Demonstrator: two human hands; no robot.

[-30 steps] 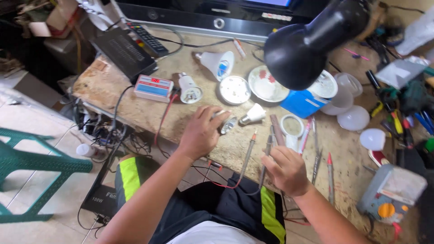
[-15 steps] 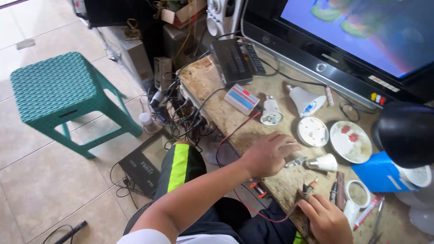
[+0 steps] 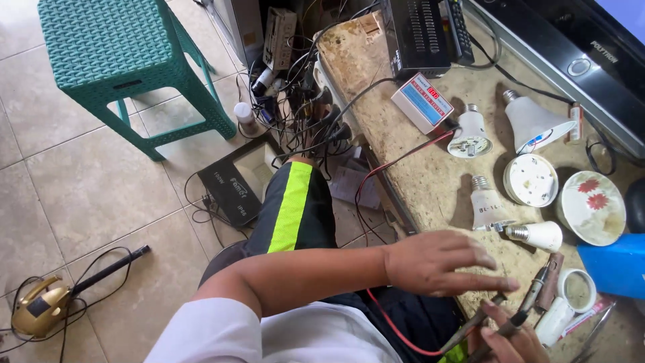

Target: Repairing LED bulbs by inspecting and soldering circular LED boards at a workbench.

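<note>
My left hand (image 3: 437, 262) hovers flat over the near edge of the worn wooden bench (image 3: 403, 168), fingers stretched out and holding nothing. My right hand (image 3: 507, 339) sits at the bottom edge, closed around two thin probe-like tools (image 3: 494, 323) that point up toward the left fingertips. A red wire (image 3: 390, 319) runs under my left forearm toward them. Just beyond the left hand lie two white bulb bodies, one upright (image 3: 487, 205) and one on its side (image 3: 537, 235).
Further back are a blue-and-white meter box (image 3: 423, 102), two more bulb parts (image 3: 469, 134) (image 3: 534, 121), a white disc (image 3: 531, 180), a flowered plate (image 3: 591, 205) and a blue box (image 3: 615, 269). A teal stool (image 3: 114, 54), tangled cables (image 3: 295, 101) and a black adapter (image 3: 235, 188) crowd the tiled floor.
My view has swung left and down, bringing more floor and the stool in. My left hand has drawn back from the bulbs toward the bench edge; the right hand still grips the probes.
</note>
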